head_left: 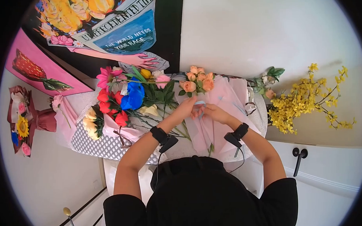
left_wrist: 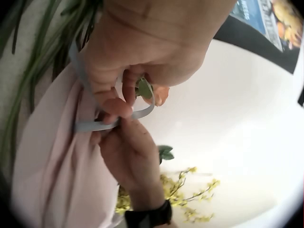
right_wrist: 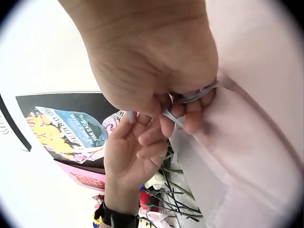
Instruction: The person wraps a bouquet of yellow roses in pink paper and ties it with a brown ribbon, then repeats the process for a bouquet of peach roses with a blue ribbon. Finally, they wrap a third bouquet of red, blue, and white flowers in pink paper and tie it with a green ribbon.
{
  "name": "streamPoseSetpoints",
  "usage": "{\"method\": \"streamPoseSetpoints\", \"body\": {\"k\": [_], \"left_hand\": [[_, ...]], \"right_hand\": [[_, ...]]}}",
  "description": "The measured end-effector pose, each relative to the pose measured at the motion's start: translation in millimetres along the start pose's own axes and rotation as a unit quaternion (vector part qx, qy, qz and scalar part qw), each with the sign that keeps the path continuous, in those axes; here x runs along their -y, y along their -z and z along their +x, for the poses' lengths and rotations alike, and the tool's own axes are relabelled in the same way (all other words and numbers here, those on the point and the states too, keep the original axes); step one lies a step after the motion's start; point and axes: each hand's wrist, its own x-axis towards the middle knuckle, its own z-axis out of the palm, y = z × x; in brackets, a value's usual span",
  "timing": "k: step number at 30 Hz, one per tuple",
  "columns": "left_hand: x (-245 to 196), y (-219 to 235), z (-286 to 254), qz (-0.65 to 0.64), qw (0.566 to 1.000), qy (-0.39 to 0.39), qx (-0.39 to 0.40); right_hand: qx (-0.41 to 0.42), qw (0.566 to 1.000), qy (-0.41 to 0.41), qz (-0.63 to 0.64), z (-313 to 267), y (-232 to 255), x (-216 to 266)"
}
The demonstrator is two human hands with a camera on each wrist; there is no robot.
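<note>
Clock: laid over the head view, centred on the meeting hands, 12 at its top edge.
Ribbon (left_wrist: 95, 126): narrow, flat and pale grey-blue, with a smooth face; it bends into a rounded loop by the fingers, and one strip lies across the pink folds.
Ribbon's place: at the centre, between both hands, just below the rose heads.
Left hand (head_left: 185, 109): comes in from 8 o'clock, thumb and fingertips pinching the ribbon.
Right hand (head_left: 215, 113): comes in from 4 o'clock, curled fingers gripping the ribbon, a strip passing between them.
Roses (head_left: 201, 77): at 12 o'clock, a tight bunch of soft peach-orange heads, layered petals, some green leaves among them.
Wrapping paper (head_left: 200, 138): pale pink and matte, gathered into lengthwise pleats at the hands, fanning wider toward 6 o'clock.
Stems (head_left: 211, 149): green, showing near the paper's lower edge at 6 o'clock.
Blue flower (head_left: 133, 95): between 9 and 10 o'clock, beside red blooms (head_left: 120, 118).
Yellow branches (head_left: 294, 109): at 3 o'clock, well apart from the hands.
</note>
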Motion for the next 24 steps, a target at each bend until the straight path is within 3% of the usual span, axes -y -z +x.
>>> {"method": "streamPoseSetpoints", "body": {"k": [1, 3, 6, 9, 13, 15, 16, 18, 19, 21, 22, 24], "left_hand": [[4, -1, -1, 0.0, 1.0, 0.0, 0.0], [10, -1, -3, 0.147, 0.985, -0.048, -0.07], [1, 4, -10, 0.205, 0.978, 0.01, -0.03], [11, 9, -8, 0.271, 0.962, 0.001, -0.021], [8, 8, -14, 0.261, 0.965, 0.02, -0.026], [13, 6, -15, 0.354, 0.925, -0.136, -0.015], [16, 4, -16, 0.354, 0.925, -0.136, -0.015], [16, -10, -26, 0.448, 0.873, -0.192, -0.011], [21, -17, -28, 0.448, 0.873, -0.192, -0.01], [31, -27, -35, 0.63, 0.693, -0.338, -0.093], [35, -26, -36, 0.63, 0.693, -0.338, -0.093], [45, -23, -34, 0.688, 0.595, -0.41, -0.073]], "right_hand": [[0.0, 1.0, 0.0, 0.0, -1, 1, 0], [0.014, 1.0, -0.004, 0.001, 0, 4, 1], [0.022, 0.999, -0.017, -0.024, 1, 6, 3], [0.01, 0.999, -0.003, -0.039, 2, 2, 3], [-0.015, 1.0, -0.016, -0.013, 3, -9, 10], [-0.005, 0.997, -0.033, -0.063, 6, -7, 9], [-0.005, 0.997, -0.033, -0.063, 8, -5, 8], [-0.041, 0.994, -0.046, -0.095, 10, -1, 11], [-0.041, 0.994, -0.046, -0.095, 12, 1, 7], [-0.058, 0.992, -0.106, -0.046, 18, 3, 0], [-0.058, 0.992, -0.106, -0.046, 19, 5, -3], [-0.051, 0.99, -0.135, -0.002, 18, 1, 0]]}}
